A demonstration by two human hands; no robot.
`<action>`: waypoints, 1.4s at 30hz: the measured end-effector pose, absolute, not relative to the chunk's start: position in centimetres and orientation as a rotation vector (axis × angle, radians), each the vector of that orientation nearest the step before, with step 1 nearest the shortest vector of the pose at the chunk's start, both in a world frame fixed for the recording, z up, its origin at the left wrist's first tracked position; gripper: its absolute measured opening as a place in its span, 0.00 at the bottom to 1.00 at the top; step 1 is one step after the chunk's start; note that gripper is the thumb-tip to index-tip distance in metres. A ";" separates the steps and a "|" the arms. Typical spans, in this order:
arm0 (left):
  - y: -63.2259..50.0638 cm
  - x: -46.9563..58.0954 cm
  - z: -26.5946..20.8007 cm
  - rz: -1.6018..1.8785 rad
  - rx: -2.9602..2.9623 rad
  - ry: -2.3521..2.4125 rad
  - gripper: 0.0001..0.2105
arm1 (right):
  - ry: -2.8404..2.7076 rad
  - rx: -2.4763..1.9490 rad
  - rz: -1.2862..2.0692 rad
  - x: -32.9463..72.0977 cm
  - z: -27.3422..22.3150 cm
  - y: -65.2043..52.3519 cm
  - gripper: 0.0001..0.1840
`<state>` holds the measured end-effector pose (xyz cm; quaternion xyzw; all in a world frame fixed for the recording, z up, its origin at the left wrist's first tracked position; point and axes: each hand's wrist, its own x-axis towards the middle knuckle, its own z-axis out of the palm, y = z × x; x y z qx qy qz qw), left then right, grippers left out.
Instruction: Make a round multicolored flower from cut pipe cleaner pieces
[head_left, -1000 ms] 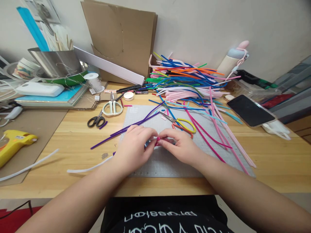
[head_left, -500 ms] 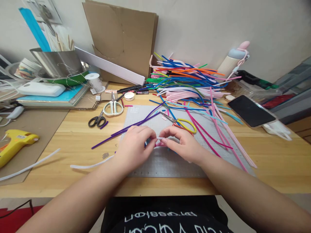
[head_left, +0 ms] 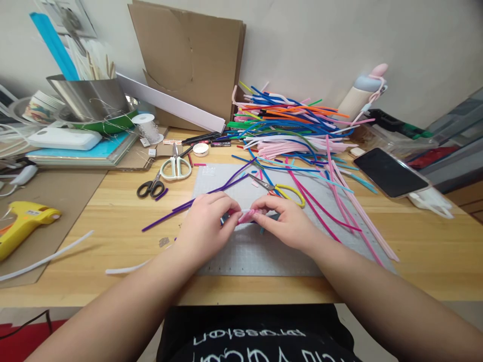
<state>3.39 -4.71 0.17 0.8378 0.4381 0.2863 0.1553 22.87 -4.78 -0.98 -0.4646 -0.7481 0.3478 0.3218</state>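
Above the grey cutting mat (head_left: 260, 259), my left hand (head_left: 211, 221) and my right hand (head_left: 289, 223) pinch a small pink and white pipe-cleaner piece (head_left: 247, 216) from its two sides. Blue bits show beside the fingers, and much of the piece is hidden by them. A white pipe cleaner (head_left: 126, 270) extends leftward from under my left forearm. Yellow-handled scissors (head_left: 289, 193) lie just behind my right hand. Purple pipe cleaners (head_left: 162, 219) lie behind and left of my left hand.
Magenta pipe cleaners (head_left: 320, 213) lie right of my right hand. A mixed pipe-cleaner pile (head_left: 290, 120) stands at the back. White scissors (head_left: 175, 168), black scissors (head_left: 151, 188) and a yellow glue gun (head_left: 28, 221) lie left; a phone (head_left: 390, 172) lies right.
The pink part between my fingers has turned up and shows more. The white pipe cleaner's free end at the left has dropped slightly toward the table's front edge.
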 end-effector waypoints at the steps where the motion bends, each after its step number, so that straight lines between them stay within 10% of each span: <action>1: -4.7 3.4 0.2 0.822 2.399 1.262 0.04 | -1.951 -1.239 0.927 22.9 -0.9 -4.7 0.05; 42: -4.8 3.7 -0.5 0.796 2.445 1.221 0.05 | -1.983 -1.203 0.905 22.9 -1.2 -4.8 0.03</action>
